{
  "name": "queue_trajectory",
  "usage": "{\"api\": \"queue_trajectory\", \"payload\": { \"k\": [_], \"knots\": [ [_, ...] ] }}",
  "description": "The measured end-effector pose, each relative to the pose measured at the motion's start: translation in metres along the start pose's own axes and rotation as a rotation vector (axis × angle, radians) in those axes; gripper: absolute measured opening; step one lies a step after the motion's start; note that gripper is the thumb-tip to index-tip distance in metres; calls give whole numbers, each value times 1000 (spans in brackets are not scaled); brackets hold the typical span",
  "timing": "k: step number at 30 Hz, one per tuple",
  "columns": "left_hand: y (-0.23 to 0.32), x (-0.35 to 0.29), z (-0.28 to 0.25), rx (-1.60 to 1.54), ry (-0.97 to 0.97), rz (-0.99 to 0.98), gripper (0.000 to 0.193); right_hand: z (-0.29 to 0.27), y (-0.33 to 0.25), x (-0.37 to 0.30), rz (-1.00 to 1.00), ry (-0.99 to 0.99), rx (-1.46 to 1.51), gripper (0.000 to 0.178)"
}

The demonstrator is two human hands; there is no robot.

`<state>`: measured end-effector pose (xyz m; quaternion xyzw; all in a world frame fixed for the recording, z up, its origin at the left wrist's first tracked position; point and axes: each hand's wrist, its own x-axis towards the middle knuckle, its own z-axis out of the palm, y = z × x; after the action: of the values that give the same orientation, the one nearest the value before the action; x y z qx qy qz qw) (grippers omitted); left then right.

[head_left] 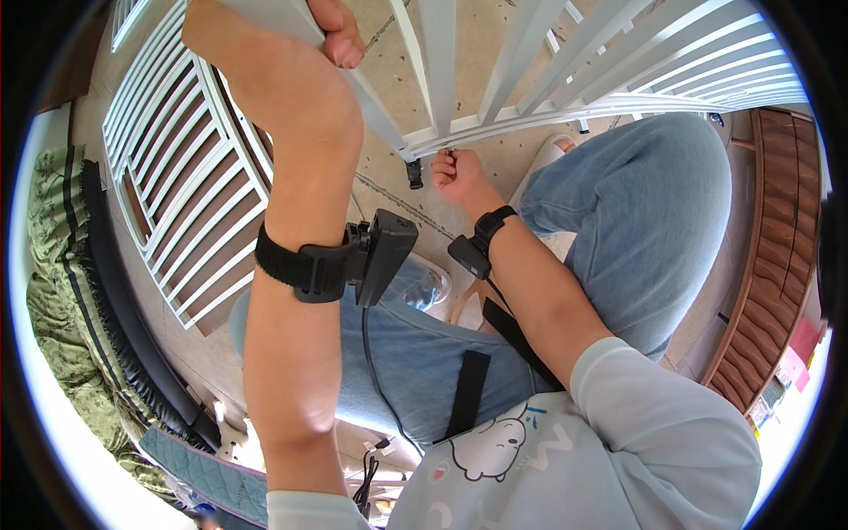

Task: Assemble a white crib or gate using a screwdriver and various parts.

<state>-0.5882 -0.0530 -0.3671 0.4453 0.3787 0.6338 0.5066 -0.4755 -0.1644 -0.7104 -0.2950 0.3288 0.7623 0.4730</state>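
Note:
A white crib-like frame with upright slats [437, 62] stands in front of me. My left hand [340, 35] is at the top of the picture, its fingers curled round the frame's white corner post [375, 113]; part of that hand is hidden. Down at the bottom rail [503, 124], near the corner, my right hand [461, 179] is closed, with fingertips pinched against the rail's underside. A small dark bit shows at those fingertips, too small to name. Just left of them, a black caster [413, 174] sits under the post.
To the left, a second white slatted panel [190, 168] leans or lies over something brown. A brown wavy-patterned wooden piece [764, 265] is at the right. Green patterned fabric [57, 291] covers something at the far left. A black cable [375, 371] hangs from my left wrist device.

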Motion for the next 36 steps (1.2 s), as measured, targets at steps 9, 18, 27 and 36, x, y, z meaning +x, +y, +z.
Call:
{"api": "queue_trajectory", "payload": {
  "k": [9,18,27,36],
  "knots": [
    [1,-1,2,-33,-39,-46,60,-25,29,17,-891,495,-1389,19],
    [5,2,-1,94,-42,-135,59,-15,8,5,-528,202,-963,18],
    [5,0,4,89,-19,-157,56,-17,23,8,-989,470,-1393,15],
    [4,1,1,80,-23,-157,57,-28,14,10,-384,274,-97,14]
  ]
}}
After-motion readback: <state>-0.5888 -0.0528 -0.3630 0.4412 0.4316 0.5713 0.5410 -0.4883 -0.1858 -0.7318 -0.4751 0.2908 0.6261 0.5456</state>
